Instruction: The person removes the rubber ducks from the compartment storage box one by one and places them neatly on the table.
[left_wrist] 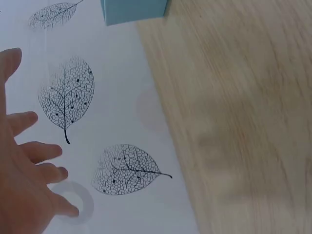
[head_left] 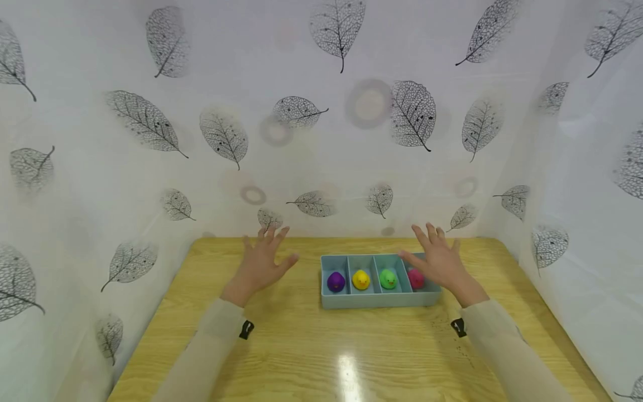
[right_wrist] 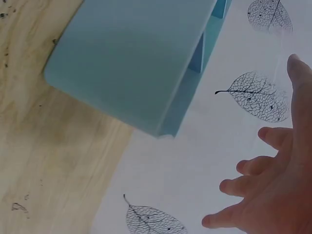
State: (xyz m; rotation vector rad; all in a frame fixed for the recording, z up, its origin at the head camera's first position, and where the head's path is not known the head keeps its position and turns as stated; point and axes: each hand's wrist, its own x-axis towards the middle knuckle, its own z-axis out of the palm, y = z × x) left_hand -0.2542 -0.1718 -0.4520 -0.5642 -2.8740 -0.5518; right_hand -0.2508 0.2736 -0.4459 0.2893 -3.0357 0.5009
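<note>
On the tabletop (head_left: 301, 346), a tray (head_left: 377, 301) of toys (head_left: 361, 281) is placed; with left hand (head_left: 260, 267) and right hand (head_left: 443, 266), fingers (left_wrist: 41, 151) are spread wide.

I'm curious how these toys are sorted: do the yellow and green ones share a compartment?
No, a divider in the box stands between the yellow toy and the green toy.

Right hand (head_left: 441, 267) partly hides 1 pink toy (head_left: 416, 280) inside tray (head_left: 379, 301), right end; left wrist view crops tray.
</note>
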